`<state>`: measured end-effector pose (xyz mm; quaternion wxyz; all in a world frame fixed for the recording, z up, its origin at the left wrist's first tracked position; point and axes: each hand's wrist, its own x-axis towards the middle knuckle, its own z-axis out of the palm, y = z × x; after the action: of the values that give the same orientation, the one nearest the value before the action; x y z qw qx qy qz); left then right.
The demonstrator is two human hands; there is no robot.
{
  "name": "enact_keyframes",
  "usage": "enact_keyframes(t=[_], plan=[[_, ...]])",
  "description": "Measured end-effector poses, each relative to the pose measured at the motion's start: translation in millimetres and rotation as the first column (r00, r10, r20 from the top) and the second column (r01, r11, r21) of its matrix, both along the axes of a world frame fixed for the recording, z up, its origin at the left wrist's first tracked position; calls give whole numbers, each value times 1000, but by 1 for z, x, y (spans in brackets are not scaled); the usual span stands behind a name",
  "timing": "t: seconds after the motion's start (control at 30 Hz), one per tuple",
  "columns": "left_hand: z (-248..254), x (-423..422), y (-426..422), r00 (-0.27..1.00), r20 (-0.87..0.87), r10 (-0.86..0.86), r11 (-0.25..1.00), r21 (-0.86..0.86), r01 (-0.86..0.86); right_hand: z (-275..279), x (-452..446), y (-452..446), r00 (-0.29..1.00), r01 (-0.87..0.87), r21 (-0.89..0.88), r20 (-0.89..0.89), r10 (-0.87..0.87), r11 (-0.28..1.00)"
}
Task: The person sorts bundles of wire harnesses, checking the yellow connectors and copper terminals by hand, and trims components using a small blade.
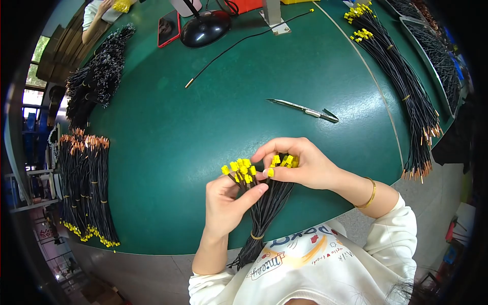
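A bundle of black cables (264,211) with yellow connectors lies against the near table edge, tied lower down with a tan band (256,236). My left hand (226,203) is closed around the left part of the bundle, below a cluster of yellow connectors (241,170). My right hand (300,165) curls around the right part, with more yellow connectors (285,161) between its thumb and fingers. The two clusters stand slightly apart at the top. The cables' lower ends are hidden by the shirt.
On the green table (168,168) lie a pen-like metal tool (305,109) and one loose cable (244,39). Cable bundles hang over the left edge (86,188) and lie at right (401,86). A black lamp base (206,30) and phone (169,29) are at the back. Another person's arm (94,23) shows top left.
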<state>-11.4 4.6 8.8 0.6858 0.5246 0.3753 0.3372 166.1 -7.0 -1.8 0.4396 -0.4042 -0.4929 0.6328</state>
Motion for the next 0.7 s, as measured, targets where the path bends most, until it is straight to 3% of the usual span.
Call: enact_keyframes(t=[0.07, 0.2, 0.3, 0.47, 0.7], plan=[[-2, 1, -1, 1000, -15, -16, 996, 93, 17, 0, 2, 0, 1000, -27, -22, 10, 27, 999], [-2, 0, 1, 1000, -4, -31, 998, 53, 31, 0, 2, 1, 990, -33, 5, -140, 34, 999], [3, 4, 0, 999, 31, 13, 999, -32, -12, 3, -2, -2, 996, -13, 242, 83, -7, 970], [-7, -2, 2, 998, 61, -21, 997, -72, 25, 1, -4, -5, 986, 51, 139, 152, -72, 989], [-5, 6, -4, 1000, 17, -25, 1000, 1, 25, 3, -4, -4, 993, 108, 93, 34, -112, 990]])
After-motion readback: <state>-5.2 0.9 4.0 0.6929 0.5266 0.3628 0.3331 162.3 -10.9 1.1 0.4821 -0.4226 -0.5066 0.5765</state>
